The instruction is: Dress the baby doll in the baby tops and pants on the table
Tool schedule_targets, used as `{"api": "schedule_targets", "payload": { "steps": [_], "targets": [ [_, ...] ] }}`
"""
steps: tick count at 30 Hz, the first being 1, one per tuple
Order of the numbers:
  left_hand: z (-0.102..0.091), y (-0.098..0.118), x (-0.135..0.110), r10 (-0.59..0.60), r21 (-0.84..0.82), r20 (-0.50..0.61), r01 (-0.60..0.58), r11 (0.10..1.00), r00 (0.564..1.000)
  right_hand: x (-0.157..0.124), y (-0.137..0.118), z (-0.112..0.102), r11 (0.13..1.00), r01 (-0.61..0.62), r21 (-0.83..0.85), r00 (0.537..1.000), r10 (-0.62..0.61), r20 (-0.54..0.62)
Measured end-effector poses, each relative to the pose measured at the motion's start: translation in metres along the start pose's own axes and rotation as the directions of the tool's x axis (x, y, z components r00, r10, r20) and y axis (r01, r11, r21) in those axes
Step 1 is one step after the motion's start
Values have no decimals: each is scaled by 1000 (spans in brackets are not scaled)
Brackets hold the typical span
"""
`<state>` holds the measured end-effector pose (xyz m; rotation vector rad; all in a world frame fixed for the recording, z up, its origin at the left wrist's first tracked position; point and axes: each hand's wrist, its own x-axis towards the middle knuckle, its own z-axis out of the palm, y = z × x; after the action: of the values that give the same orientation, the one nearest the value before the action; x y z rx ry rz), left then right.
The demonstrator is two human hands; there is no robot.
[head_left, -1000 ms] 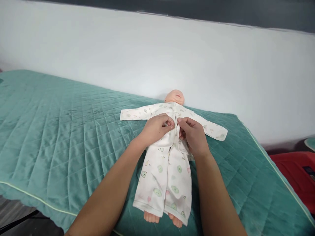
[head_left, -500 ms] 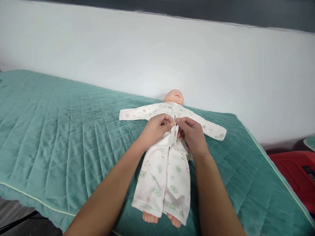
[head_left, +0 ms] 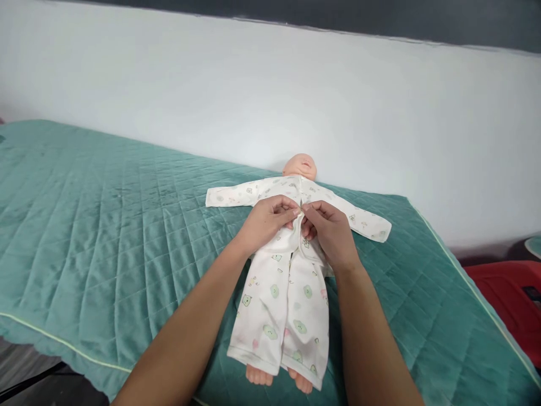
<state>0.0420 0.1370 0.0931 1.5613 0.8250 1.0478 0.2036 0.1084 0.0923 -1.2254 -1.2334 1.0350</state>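
A baby doll [head_left: 301, 166] lies on its back, dressed in a white printed shirt [head_left: 270, 187] and matching trousers [head_left: 276, 310]. Its bare toes stick out below the trouser legs, and both sleeves stretch out sideways. Over the doll's chest, my left hand [head_left: 273, 221] pinches one front edge of the shirt between thumb and fingers. My right hand [head_left: 328, 228] grips the opposite edge, its fingertips almost meeting the left ones at the front opening. Whatever fastener lies between the fingertips is too small and covered to make out. Below the hands the shirt front hangs slightly parted.
A green quilted cover [head_left: 127, 237] with pale piping spreads under the doll. Behind it rises a white wall [head_left: 253, 84] with a dark band on top. Beyond the cover's right edge stands a red plastic object [head_left: 507, 299]. Dark floor shows at lower left.
The fingertips have drawn slightly closer together at the shirt's front edges. Both hands keep their hold, and the doll lies as before; the view has shifted a little.
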Motion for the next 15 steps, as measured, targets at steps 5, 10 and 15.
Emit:
{"api": "schedule_targets", "payload": {
  "steps": [5, 10, 15],
  "targets": [
    [2, -4, 2, 9, -44, -16, -10, 999, 1000, 1, 0, -1, 1000, -2, 16, 1000, 2, 23],
    [3, -5, 2, -10, -24, -35, 9, 1000, 999, 1, -1, -2, 999, -1, 37, 999, 0, 32],
    [3, -5, 2, -26, 20, -53, 27, 999, 998, 0, -2, -2, 999, -5, 51, 999, 3, 44]
  ]
}}
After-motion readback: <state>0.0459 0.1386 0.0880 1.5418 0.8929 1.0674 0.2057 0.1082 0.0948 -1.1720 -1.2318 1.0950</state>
